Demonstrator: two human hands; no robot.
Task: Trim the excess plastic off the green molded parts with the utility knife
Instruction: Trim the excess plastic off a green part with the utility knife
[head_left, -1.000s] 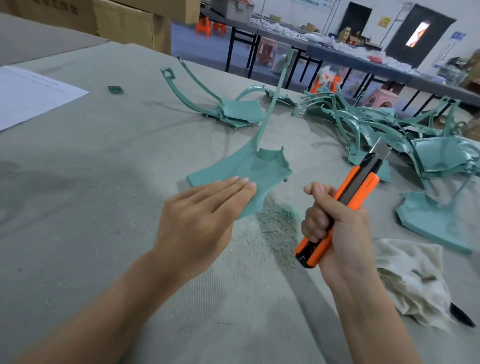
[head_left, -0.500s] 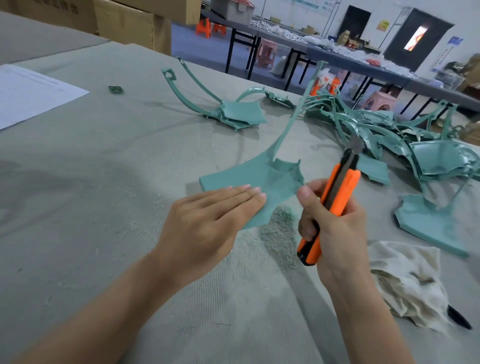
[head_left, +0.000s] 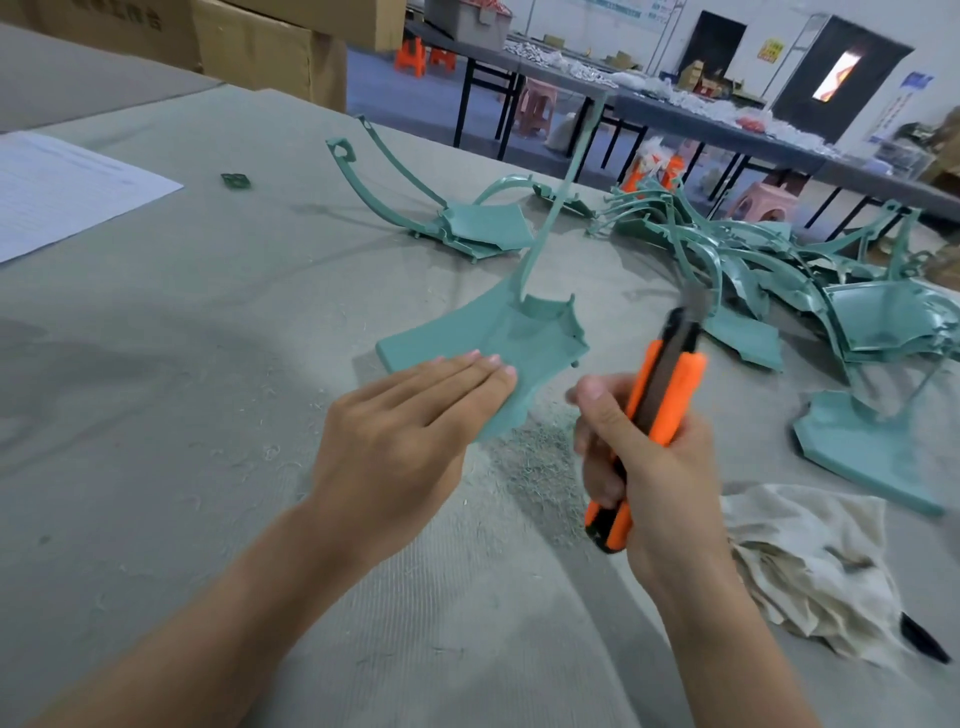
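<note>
At the near right a crumpled off-white rag (head_left: 810, 566), stained in places, is seen on the surface (head_left: 156, 415), which is covered in a grey, faintly ribbed, felt-like cloth. A slim black object (head_left: 924, 642) is partly tucked under the rag's edge.

The left hand (head_left: 410, 431) is laid flat, fingers straight and close together, and is pressed on the near corner of the green molded part (head_left: 519, 338). This part is a matte teal plate with a curved outline, a small raised rim with pegs at its right end, and a long thin stem rising from it.

The utility knife (head_left: 660, 410) is gripped in the right hand (head_left: 649, 457), whose fingers are curled round the smooth orange handle with its black centre track. The blade is pointed up and away and is blurred. The knife is held just to the right of the part, apart from it.

A patch of fine greenish shavings (head_left: 535, 457) is spread on the cloth between the two hands.

Further right another flat teal plate (head_left: 857, 447) is lying, and behind it a tangled heap of green parts (head_left: 779, 270) with curved ribs and glossy panels. A separate stacked part (head_left: 483, 226) with arched arms is set beyond the held one.

At the far left a printed paper sheet (head_left: 62, 187) and a small green scrap (head_left: 236, 181) are seen, with cardboard boxes (head_left: 270, 47) behind.
</note>
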